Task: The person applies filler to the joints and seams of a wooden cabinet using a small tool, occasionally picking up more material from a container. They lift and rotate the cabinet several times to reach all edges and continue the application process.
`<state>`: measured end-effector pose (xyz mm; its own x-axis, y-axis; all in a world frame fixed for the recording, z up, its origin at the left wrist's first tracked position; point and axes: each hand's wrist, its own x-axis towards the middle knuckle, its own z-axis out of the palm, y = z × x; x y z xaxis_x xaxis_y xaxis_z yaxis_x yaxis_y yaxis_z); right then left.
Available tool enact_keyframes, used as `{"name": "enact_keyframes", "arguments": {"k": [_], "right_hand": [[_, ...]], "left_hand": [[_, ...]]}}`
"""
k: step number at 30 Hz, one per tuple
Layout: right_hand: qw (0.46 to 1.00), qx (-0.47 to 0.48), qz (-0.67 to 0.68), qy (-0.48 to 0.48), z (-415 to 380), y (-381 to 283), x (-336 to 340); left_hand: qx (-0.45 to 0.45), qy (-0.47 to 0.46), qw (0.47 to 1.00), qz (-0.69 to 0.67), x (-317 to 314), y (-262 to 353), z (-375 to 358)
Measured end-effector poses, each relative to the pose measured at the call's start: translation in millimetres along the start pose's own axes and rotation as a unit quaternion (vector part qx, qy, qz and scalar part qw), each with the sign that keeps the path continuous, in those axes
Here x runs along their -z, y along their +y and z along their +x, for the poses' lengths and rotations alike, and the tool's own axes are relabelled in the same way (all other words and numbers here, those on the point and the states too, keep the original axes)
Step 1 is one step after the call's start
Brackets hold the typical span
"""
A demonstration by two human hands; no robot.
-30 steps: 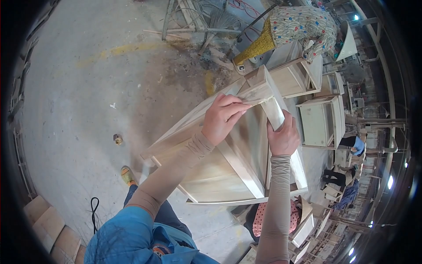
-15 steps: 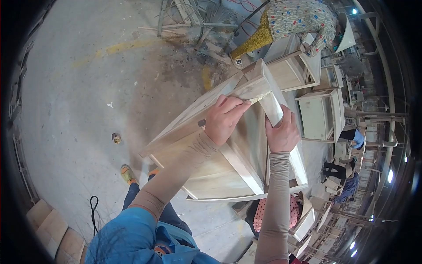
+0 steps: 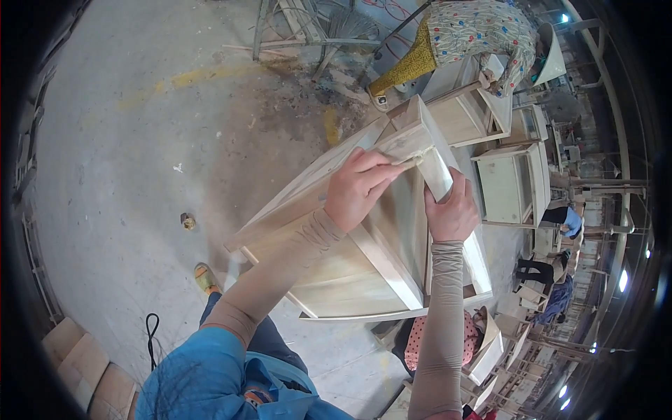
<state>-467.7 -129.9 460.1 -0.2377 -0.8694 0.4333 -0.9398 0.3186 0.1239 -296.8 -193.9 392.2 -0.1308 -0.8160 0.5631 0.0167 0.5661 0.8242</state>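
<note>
Nearest, the right hand (image 3: 451, 215) is clamped round a pale rail (image 3: 437, 175), while the left hand (image 3: 350, 192) pinches a thin pad (image 3: 411, 163) at its corner. The unfinished wooden cabinet frame (image 3: 350, 280) stands before the person, probably stiff and heavy, best gripped by the rails; the rail's long axis runs away to the far corner. Beyond are other frames (image 3: 514, 185).

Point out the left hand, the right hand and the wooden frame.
Left hand (image 3: 352, 192), head view: back of hand.
Right hand (image 3: 451, 215), head view: back of hand.
Wooden frame (image 3: 385, 266), head view: slanting crossbar.
</note>
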Motion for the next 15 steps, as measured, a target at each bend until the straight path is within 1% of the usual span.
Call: {"name": "enact_keyframes", "arguments": {"k": [3,6,9,12,15], "right_hand": [[1.0,-0.009,-0.003,-0.011,-0.7,1.0,0.7],[1.0,-0.015,0.001,-0.018,-0.4,1.1,1.3],[1.0,-0.013,0.003,-0.014,-0.3,2.0,-0.2],[1.0,-0.009,0.005,-0.016,0.1,3.4,-0.4],[1.0,-0.009,0.005,-0.013,-0.7,4.4,-1.1]], "left_hand": [[-0.012,0.006,1.0,0.011,-4.7,-7.1,1.6],[-0.024,-0.054,0.998,0.014,2.2,-5.7,0.5],[-0.023,0.001,0.999,0.029,1.6,-9.2,7.4],[-0.005,-0.033,0.999,-0.01,-2.2,-5.6,6.3],[-0.015,-0.053,0.998,-0.004,0.3,-1.3,7.8]]}}
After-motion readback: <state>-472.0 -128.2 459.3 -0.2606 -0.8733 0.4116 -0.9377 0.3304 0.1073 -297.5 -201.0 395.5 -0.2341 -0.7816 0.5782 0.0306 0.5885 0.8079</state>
